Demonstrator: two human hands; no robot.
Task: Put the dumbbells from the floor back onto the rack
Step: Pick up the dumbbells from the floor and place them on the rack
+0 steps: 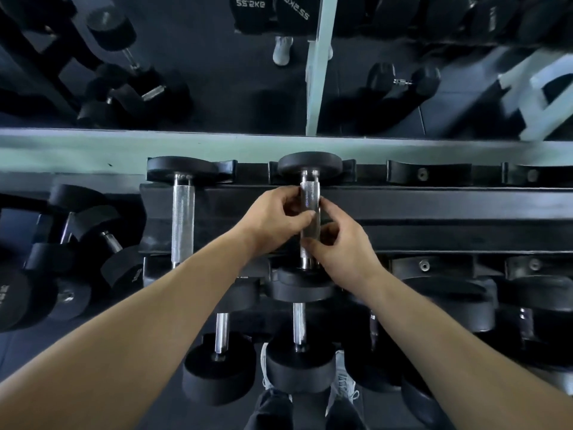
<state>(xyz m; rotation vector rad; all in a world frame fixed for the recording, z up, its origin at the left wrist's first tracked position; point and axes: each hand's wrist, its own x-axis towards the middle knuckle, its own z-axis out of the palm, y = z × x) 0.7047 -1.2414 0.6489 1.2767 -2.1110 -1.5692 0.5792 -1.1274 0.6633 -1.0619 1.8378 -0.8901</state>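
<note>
View from above, looking down at a black dumbbell rack (403, 209) set against a mirror (217, 72).

Far left, beside the rack, several black dumbbells (74, 268) lie clustered on a lower stand or the floor; which one cannot be told.

On the rack's top tier, left side, one dumbbell (182, 218) rests in its cradles, its knurled steel handle pointing away from the viewer.

At centre, a second dumbbell (309, 212) lies on the top tier in the next pair of cradles, far head against the back rail, near head at the front rail. Both bare forearms reach in from the bottom corners. The left hand (273, 221) pinches the handle from the left, thumb and fingers curled onto the steel. The right hand (341, 246) touches it from the right, fingers loosely bent around the lower half of the handle, not a full fist.

Below the hands, on the lower tier, more dumbbells (299, 346) point toward the viewer, and two shoes (344, 383) show beneath them.

To the right, the top-tier cradles (429, 173) hold nothing, while dark dumbbell heads (452, 299) fill the lower tier.

The mirror above reflects dumbbells and the floor.
</note>
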